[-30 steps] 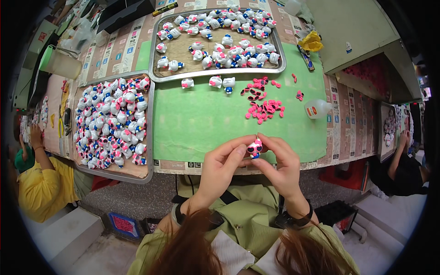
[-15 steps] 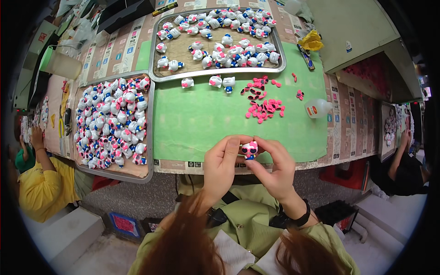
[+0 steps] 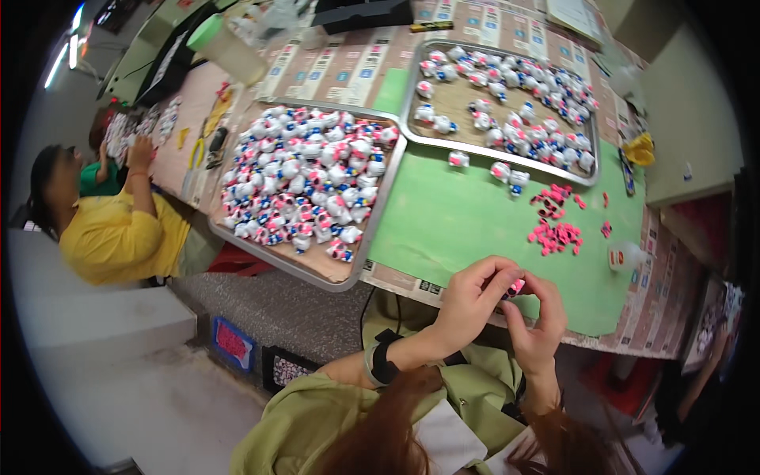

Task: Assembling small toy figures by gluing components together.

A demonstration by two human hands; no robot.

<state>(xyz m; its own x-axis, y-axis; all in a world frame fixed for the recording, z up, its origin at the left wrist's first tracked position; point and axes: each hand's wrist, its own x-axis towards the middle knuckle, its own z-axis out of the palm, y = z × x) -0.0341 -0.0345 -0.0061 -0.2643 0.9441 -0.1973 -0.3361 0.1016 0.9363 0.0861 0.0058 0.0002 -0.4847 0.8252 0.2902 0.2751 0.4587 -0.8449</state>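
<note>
Just over the table's front edge, my left hand (image 3: 469, 307) and my right hand (image 3: 541, 324) pinch a small toy figurine (image 3: 515, 287) between thumbs and fingertips. Fingers cover most of it; a bit of pink and a dark lens show. Beyond my hands on the green mat (image 3: 435, 226) lies a pile of small pink sunglasses pieces (image 3: 556, 237), some with dark lenses. Several white figurines (image 3: 500, 171) with pink and blue parts stand farther back on the mat. At the right sits a small translucent bottle (image 3: 623, 256).
A metal tray (image 3: 383, 207) heaped with figurines is at the left; another tray (image 3: 507, 157), partly filled, lies at the back. Yellow-handled pliers (image 3: 197, 153) and a green-lidded container (image 3: 227, 49) are farther left. A person in yellow (image 3: 119, 237) sits at that side.
The view has swung left, so the table appears shifted right and tilted. Both hands keep hold of the figurine, whose face, plainly visible before, is now mostly covered by fingers.
</note>
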